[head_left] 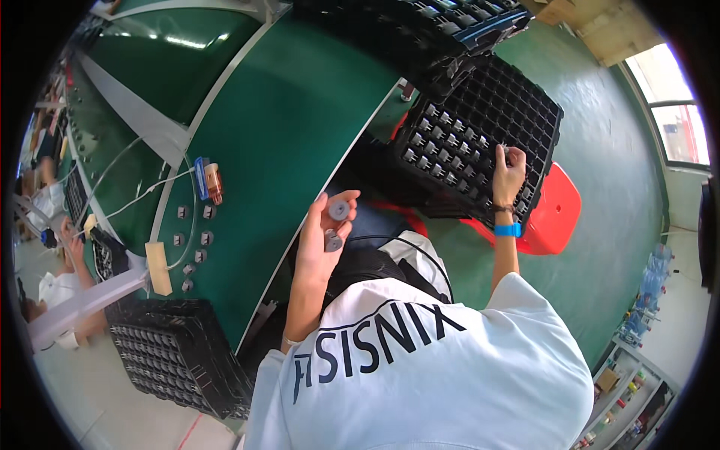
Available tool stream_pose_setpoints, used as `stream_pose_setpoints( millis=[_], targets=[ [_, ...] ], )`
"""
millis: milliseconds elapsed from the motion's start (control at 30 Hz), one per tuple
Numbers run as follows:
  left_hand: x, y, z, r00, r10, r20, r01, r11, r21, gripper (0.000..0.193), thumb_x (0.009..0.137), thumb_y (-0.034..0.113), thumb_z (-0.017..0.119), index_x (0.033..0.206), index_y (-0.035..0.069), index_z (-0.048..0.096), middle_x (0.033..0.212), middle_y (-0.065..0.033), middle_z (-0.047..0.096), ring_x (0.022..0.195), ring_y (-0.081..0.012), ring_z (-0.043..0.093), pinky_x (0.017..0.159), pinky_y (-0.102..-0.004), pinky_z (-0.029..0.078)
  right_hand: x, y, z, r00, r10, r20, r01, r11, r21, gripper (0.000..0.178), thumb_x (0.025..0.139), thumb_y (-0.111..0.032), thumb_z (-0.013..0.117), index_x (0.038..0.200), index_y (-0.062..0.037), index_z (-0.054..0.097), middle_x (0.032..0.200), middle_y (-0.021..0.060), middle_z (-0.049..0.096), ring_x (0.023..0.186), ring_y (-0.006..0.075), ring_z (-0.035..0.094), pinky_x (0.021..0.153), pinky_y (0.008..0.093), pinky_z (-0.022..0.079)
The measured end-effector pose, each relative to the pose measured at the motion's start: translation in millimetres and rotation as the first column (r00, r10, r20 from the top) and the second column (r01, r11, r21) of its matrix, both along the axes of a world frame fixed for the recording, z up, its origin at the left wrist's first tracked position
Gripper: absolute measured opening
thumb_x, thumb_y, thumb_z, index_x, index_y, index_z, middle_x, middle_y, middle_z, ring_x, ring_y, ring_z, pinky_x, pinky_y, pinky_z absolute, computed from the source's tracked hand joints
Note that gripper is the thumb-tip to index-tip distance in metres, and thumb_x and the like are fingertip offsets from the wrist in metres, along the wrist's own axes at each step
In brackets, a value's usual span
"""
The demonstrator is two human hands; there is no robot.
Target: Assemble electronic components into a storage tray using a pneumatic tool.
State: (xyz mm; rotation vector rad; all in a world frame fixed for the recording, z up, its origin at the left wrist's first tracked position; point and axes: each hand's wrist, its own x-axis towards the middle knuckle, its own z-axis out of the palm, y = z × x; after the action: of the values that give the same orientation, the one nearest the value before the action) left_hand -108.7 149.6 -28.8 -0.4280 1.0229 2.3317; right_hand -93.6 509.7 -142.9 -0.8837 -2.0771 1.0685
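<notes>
My left hand point(315, 236), palm up beside the table edge, has its fingers curled round two grey round parts. One grey disc-like part point(340, 210) rests near the fingertips, and another grey round part point(332, 241) lies lower in the palm. Over a black compartment tray point(517, 97) on the right, my right hand point(509, 174) pinches a small pale metallic part point(505, 149). Several rows of the tray hold grey parts with metal prongs point(442, 154), left of that hand. How far the pinched part sits in a compartment is hidden by my fingers.
The green table point(262, 112) bears several small grey parts point(200, 256) and a blue and orange-brown object point(209, 181) by a cable. A red stool point(559, 206) stands under the tray. More black trays stand at the top point(420, 45) and lower left point(184, 337). Co-workers sit far left.
</notes>
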Motion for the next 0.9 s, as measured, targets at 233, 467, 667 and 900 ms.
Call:
stream_pose_setpoints(
  millis=[233, 467, 667, 900],
  targets=[
    [-9.5, 33.9, -1.2, 0.980, -0.195, -0.025, 0.197, 0.968, 0.158, 0.041, 0.087, 0.022, 0.044, 0.113, -0.008, 0.051, 0.094, -0.0102, 0.059, 0.076, -0.0109, 0.055, 0.047, -0.0182, 0.037, -12.7, -24.1, 8.2, 0.930, -0.271, 0.248, 0.087, 0.819, 0.567, 0.035, 0.073, -0.038, 0.067, 0.082, -0.0060, 0.057, 0.093, 0.0119, 0.051, 0.093, 0.0308, 0.046, 0.080, 0.0413, 0.037],
    [-1.3, 39.8, 7.7, 0.972, -0.223, -0.068, 0.220, 0.974, -0.047, 0.035, 0.091, 0.024, 0.043, 0.111, -0.002, 0.055, 0.085, -0.0031, 0.057, 0.074, -0.0057, 0.051, 0.047, -0.0171, 0.032, -12.7, -5.5, 15.9, 0.933, -0.148, 0.327, -0.063, 0.830, 0.555, 0.026, 0.075, -0.037, 0.065, 0.084, -0.0122, 0.061, 0.089, 0.0065, 0.054, 0.087, 0.0269, 0.050, 0.074, 0.0386, 0.038],
    [-1.5, 34.7, 11.6, 0.965, -0.241, -0.104, 0.246, 0.969, 0.034, 0.031, 0.086, 0.014, 0.054, 0.115, 0.002, 0.054, 0.086, 0.0001, 0.058, 0.055, -0.0002, 0.038, 0.045, -0.0139, 0.028, -12.2, 21.0, 26.8, 0.910, 0.041, 0.412, -0.191, 0.924, 0.330, 0.025, 0.077, -0.028, 0.063, 0.085, -0.0049, 0.065, 0.075, 0.0098, 0.065, 0.070, 0.0249, 0.063, 0.064, 0.0328, 0.047],
    [5.8, 13.5, 0.2, 0.989, -0.140, -0.055, 0.150, 0.937, 0.315, 0.035, 0.085, 0.023, 0.058, 0.112, 0.000, 0.055, 0.095, -0.0060, 0.061, 0.064, -0.0030, 0.049, 0.046, -0.0158, 0.028, -11.1, 3.4, 36.3, 0.925, -0.054, 0.376, -0.177, 0.814, 0.553, 0.029, 0.074, -0.028, 0.068, 0.085, -0.0032, 0.059, 0.084, 0.0129, 0.061, 0.078, 0.0293, 0.059, 0.068, 0.0372, 0.046]
  ],
)
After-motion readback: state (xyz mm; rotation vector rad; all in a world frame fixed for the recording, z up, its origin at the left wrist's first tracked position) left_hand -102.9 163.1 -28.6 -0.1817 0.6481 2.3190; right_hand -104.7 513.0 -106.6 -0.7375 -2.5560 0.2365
